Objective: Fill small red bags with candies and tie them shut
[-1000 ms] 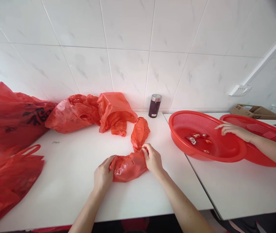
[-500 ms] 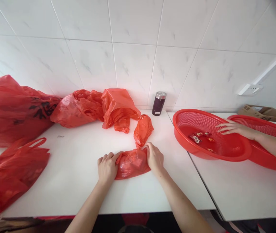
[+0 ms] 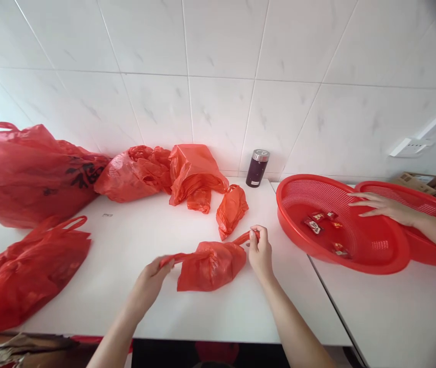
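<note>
Between our two hands lies a red bag (image 3: 213,268) on the tabletop, its long axis running from side to side and rising slightly toward the right hand. Its left handle (image 3: 183,257) stretches out to the left hand (image 3: 149,282), which pinches the end between thumb and fingers; its right handle (image 3: 242,238) slants up and away into the closed fingers of the right hand (image 3: 260,251). Creases gather near the bag's middle.

Under the grip we see a white table (image 3: 202,317); a seam to the right of the grip divides it from a second table (image 3: 394,301). Beyond both hands stands a wall (image 3: 221,41) of pale, grey-veined tiles, with one socket (image 3: 411,147) far to the right.

Counting outward, we find five more red bags: a small bundle (image 3: 233,209) just beyond the right hand, two loose bags (image 3: 129,179) behind it to the left, and two filled bags (image 3: 37,271) left of the left hand. One dark tumbler (image 3: 257,171) stands past the right hand. Right of it sit two red baskets (image 3: 310,191), the nearer holding at least five wrapped sweets (image 3: 313,225), one cardboard box (image 3: 428,186), and another person's hand (image 3: 388,208) over the baskets.
</note>
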`<state>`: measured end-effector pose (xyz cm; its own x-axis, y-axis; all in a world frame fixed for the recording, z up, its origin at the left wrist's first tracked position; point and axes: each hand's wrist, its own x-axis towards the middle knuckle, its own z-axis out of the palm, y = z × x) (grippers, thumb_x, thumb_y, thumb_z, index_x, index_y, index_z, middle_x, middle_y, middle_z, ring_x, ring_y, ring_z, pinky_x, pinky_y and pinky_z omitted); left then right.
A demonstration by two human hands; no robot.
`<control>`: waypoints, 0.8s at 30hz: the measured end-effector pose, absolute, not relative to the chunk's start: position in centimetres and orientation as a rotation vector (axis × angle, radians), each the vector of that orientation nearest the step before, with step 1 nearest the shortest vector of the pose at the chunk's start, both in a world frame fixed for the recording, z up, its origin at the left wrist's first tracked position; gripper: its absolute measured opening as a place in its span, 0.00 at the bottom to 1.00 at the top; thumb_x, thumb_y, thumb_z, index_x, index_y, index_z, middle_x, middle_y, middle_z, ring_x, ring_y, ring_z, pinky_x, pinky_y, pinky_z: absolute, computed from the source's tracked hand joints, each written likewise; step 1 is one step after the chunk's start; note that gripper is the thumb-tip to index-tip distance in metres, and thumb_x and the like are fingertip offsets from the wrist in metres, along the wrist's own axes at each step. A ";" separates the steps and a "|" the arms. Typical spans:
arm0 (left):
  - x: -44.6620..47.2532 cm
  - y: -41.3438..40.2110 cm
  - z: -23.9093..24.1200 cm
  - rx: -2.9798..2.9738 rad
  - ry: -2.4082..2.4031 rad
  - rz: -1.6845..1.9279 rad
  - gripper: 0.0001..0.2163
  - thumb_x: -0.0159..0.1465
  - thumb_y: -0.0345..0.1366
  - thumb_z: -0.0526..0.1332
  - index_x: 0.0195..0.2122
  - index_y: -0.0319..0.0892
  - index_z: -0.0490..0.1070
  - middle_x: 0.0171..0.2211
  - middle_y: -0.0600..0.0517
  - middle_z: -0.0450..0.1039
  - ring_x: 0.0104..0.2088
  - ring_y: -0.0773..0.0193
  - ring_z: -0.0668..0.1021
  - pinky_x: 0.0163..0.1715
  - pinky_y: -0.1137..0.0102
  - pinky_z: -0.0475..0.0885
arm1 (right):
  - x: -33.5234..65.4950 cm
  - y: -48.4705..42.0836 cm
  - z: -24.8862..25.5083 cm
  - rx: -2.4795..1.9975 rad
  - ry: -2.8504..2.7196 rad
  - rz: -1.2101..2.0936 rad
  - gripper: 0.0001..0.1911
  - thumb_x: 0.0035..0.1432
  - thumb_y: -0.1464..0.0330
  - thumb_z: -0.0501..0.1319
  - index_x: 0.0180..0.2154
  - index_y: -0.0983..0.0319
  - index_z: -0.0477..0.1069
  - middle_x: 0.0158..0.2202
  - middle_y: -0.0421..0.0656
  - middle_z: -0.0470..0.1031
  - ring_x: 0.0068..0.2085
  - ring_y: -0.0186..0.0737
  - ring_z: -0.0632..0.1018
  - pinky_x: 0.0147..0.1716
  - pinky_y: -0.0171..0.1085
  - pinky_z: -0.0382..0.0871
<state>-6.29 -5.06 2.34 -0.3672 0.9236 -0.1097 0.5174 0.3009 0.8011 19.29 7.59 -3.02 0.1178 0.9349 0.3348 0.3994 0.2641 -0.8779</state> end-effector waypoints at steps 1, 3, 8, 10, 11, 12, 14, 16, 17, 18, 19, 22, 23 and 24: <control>-6.0 -4.8 2.9 1.335 2.067 1.004 0.18 0.63 0.49 0.53 0.47 0.46 0.74 0.42 0.48 0.76 0.43 0.53 0.76 0.38 0.64 0.70 | 19.1 7.4 -3.0 -1.286 -1.467 0.653 0.15 0.66 0.56 0.46 0.43 0.59 0.61 0.36 0.43 0.72 0.30 0.38 0.75 0.32 0.38 0.71; -4.7 -3.7 3.8 1.552 2.165 1.167 0.19 0.65 0.46 0.54 0.54 0.49 0.69 0.50 0.47 0.71 0.49 0.53 0.74 0.41 0.63 0.70 | 18.8 7.1 -2.9 -1.205 -1.448 0.719 0.15 0.66 0.56 0.46 0.45 0.59 0.61 0.35 0.42 0.71 0.31 0.37 0.76 0.33 0.38 0.73; 0.3 -0.5 3.1 1.982 1.910 0.803 0.12 0.61 0.37 0.59 0.45 0.48 0.75 0.44 0.48 0.76 0.45 0.53 0.76 0.44 0.60 0.69 | 18.6 6.3 -2.0 -0.935 -1.219 0.992 0.14 0.65 0.56 0.52 0.46 0.58 0.60 0.36 0.40 0.71 0.29 0.35 0.77 0.33 0.40 0.76; 1.0 0.0 2.8 1.946 1.887 0.706 0.08 0.58 0.33 0.60 0.37 0.47 0.76 0.36 0.50 0.77 0.36 0.54 0.78 0.36 0.63 0.70 | 19.0 6.2 -1.7 -0.915 -1.157 1.025 0.15 0.65 0.56 0.53 0.47 0.57 0.59 0.37 0.41 0.72 0.27 0.34 0.76 0.33 0.41 0.76; 0.9 -0.1 2.9 1.916 1.902 0.717 0.07 0.58 0.32 0.58 0.36 0.46 0.75 0.33 0.51 0.77 0.34 0.56 0.77 0.34 0.65 0.70 | 19.3 6.2 -1.6 -0.926 -1.140 1.024 0.15 0.65 0.56 0.53 0.48 0.57 0.59 0.37 0.41 0.73 0.27 0.34 0.76 0.33 0.41 0.76; 0.4 -0.2 3.2 1.886 1.927 0.734 0.08 0.60 0.32 0.56 0.36 0.47 0.74 0.33 0.52 0.77 0.33 0.58 0.77 0.33 0.66 0.69 | 19.6 6.3 -1.6 -0.946 -1.129 1.016 0.16 0.64 0.56 0.54 0.48 0.58 0.59 0.37 0.41 0.73 0.26 0.33 0.76 0.33 0.41 0.76; -1.2 -1.0 4.3 1.785 1.988 0.811 0.08 0.63 0.35 0.53 0.39 0.47 0.71 0.33 0.54 0.76 0.30 0.62 0.76 0.30 0.69 0.68 | 20.1 6.6 -1.6 -1.008 -1.118 0.987 0.17 0.63 0.55 0.55 0.48 0.58 0.60 0.37 0.42 0.73 0.26 0.33 0.75 0.31 0.39 0.75; -3.3 -1.9 5.7 1.661 2.012 0.880 0.09 0.64 0.40 0.51 0.39 0.47 0.70 0.30 0.56 0.75 0.28 0.64 0.74 0.27 0.72 0.67 | 20.3 6.9 -1.7 -1.072 -1.122 0.974 0.17 0.62 0.54 0.56 0.46 0.59 0.62 0.37 0.42 0.72 0.27 0.33 0.74 0.29 0.37 0.73; -4.5 -2.3 6.3 1.606 2.018 0.903 0.10 0.64 0.42 0.52 0.39 0.47 0.70 0.29 0.56 0.74 0.27 0.64 0.73 0.26 0.72 0.67 | 20.4 7.0 -1.8 -1.095 -1.133 0.979 0.17 0.62 0.54 0.57 0.45 0.59 0.63 0.37 0.42 0.72 0.26 0.33 0.74 0.28 0.37 0.73; -5.8 -2.7 6.8 1.556 2.043 0.924 0.10 0.63 0.44 0.54 0.39 0.47 0.71 0.29 0.56 0.74 0.26 0.64 0.73 0.26 0.72 0.66 | 20.3 7.0 -1.8 -1.108 -1.149 0.988 0.17 0.61 0.54 0.57 0.44 0.59 0.64 0.37 0.42 0.72 0.26 0.33 0.73 0.27 0.36 0.72; -7.1 -3.0 7.2 1.516 2.102 0.938 0.11 0.62 0.45 0.56 0.40 0.47 0.71 0.30 0.56 0.75 0.26 0.64 0.73 0.26 0.71 0.67 | 20.2 7.0 -1.8 -1.112 -1.168 0.995 0.17 0.61 0.55 0.58 0.44 0.60 0.64 0.36 0.42 0.72 0.26 0.32 0.73 0.27 0.35 0.71; -11.2 -4.2 8.1 1.378 2.460 0.899 0.16 0.59 0.46 0.59 0.47 0.50 0.71 0.36 0.53 0.77 0.32 0.59 0.77 0.32 0.67 0.68 | 19.9 6.8 -1.7 -1.104 -1.228 1.006 0.15 0.60 0.56 0.58 0.42 0.59 0.65 0.35 0.41 0.71 0.26 0.31 0.72 0.27 0.34 0.69; -12.5 -4.7 8.5 1.320 2.576 0.861 0.17 0.59 0.46 0.59 0.49 0.51 0.71 0.38 0.52 0.78 0.35 0.56 0.78 0.34 0.65 0.69 | 19.8 6.7 -1.6 -1.108 -1.240 1.006 0.15 0.60 0.56 0.58 0.42 0.59 0.65 0.35 0.41 0.71 0.26 0.31 0.72 0.27 0.34 0.69; -13.6 -5.2 8.9 1.266 2.668 0.813 0.18 0.59 0.46 0.59 0.50 0.51 0.71 0.40 0.51 0.78 0.39 0.52 0.78 0.37 0.62 0.69 | 19.8 6.6 -1.6 -1.114 -1.246 1.004 0.14 0.60 0.56 0.58 0.42 0.59 0.66 0.35 0.41 0.71 0.26 0.31 0.71 0.27 0.34 0.69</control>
